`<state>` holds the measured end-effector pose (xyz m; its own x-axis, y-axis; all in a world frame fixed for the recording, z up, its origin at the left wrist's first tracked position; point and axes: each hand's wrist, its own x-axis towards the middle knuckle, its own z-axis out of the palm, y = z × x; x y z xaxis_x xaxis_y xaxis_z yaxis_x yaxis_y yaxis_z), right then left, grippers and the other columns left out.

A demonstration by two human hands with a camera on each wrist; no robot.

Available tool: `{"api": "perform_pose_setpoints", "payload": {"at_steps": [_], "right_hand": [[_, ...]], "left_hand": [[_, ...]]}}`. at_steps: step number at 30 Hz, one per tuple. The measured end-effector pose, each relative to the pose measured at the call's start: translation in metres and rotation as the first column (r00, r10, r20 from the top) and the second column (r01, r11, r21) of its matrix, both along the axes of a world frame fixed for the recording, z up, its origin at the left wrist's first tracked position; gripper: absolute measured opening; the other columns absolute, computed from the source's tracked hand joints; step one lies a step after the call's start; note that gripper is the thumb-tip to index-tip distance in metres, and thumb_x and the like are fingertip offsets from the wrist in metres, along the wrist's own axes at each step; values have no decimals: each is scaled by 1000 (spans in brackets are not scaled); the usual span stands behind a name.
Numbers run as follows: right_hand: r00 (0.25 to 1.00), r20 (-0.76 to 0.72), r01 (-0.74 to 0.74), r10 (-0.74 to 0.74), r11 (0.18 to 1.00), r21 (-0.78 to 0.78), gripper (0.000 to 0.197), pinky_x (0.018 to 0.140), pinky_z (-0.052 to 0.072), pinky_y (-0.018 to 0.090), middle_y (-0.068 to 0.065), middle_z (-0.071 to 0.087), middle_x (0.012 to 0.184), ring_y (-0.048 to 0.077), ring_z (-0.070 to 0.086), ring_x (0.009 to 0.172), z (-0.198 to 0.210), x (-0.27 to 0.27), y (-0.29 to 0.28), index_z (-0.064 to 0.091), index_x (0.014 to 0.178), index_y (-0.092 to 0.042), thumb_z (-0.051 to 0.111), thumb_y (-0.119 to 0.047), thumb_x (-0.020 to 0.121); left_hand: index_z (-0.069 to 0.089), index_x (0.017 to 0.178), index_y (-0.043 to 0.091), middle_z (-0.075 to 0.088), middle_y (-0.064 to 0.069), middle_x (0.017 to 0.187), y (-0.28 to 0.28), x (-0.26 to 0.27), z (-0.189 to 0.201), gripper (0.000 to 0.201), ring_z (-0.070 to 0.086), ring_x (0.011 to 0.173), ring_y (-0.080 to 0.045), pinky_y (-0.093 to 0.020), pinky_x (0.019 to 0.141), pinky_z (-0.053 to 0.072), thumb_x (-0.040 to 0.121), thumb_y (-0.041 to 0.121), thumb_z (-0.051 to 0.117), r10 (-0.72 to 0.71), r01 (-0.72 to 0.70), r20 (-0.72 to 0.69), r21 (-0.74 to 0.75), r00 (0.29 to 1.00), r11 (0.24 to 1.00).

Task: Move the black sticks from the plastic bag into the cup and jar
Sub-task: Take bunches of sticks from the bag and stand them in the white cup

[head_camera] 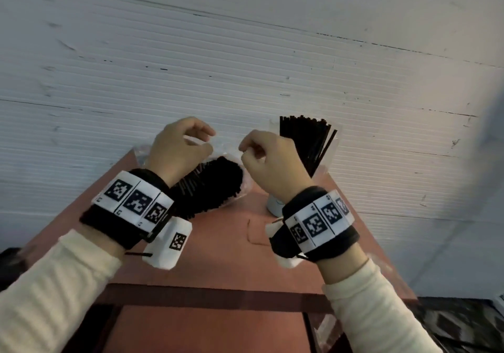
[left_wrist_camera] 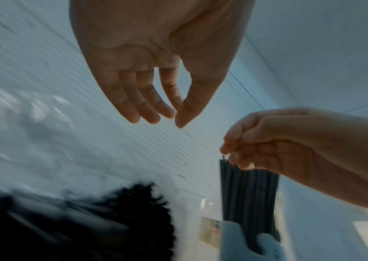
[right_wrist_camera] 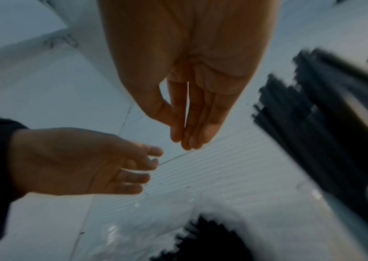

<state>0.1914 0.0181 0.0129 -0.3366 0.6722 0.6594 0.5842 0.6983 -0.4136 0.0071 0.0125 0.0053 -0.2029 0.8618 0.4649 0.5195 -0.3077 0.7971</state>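
Fingers of both my left hand (head_camera: 180, 148) and right hand (head_camera: 270, 156) curl loosely, holding no stick, just above the plastic bag (head_camera: 245, 186). Its black sticks (head_camera: 210, 186) lie below the hands, long axis slanting toward me; my left is nearer. The cup (head_camera: 275, 202) stands right of the bag. No readable writing.

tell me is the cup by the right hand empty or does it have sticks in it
Has sticks: a bunch of black sticks stands upright in the cup.
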Motion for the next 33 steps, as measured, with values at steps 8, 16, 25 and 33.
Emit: {"api": "perform_pose_setpoints", "payload": {"at_steps": [8, 16, 25, 33], "right_hand": [[897, 423, 22, 127, 943, -331, 28, 73, 48, 34, 5, 67, 82, 22, 61, 77, -23, -86, 11, 66, 87, -7, 49, -28, 95], [752, 653, 196, 91, 915, -353, 43, 92, 44, 34, 11, 61, 125, 27, 57, 114, -26, -124, 20, 54, 130, -10, 51, -38, 96], [706, 687, 106, 170, 934, -341, 42, 107, 39, 36, 4, 51, 142, 25, 47, 130, -23, -126, 24, 50, 138, -19, 50, -18, 96], [922, 355, 28, 152, 890, -454, 36, 87, 38, 16, -1, 62, 129, 16, 59, 112, -22, -103, 28, 64, 125, -27, 67, -26, 89]], "left_hand": [[71, 99, 29, 65, -1, 113, 4, -69, -11, 25, 57, 111, -24, -37, 95, 42, 81, 12, 72, -143, 91, -335, -164, 931, 982], [67, 112, 37, 65, 1, 122, 18, -83, -17, 54, 59, 105, -17, -32, 88, 50, 80, -5, 55, -106, -2, -395, -262, 913, 965], [66, 119, 34, 56, 10, 108, 18, -90, -7, 54, 57, 96, -11, -22, 76, 45, 84, -6, 55, -94, 25, -348, -198, 933, 980], [66, 112, 42, 61, 7, 126, 25, -96, -16, 53, 59, 107, -11, -24, 83, 49, 85, -2, 58, -112, 63, -312, -164, 944, 984]]}}
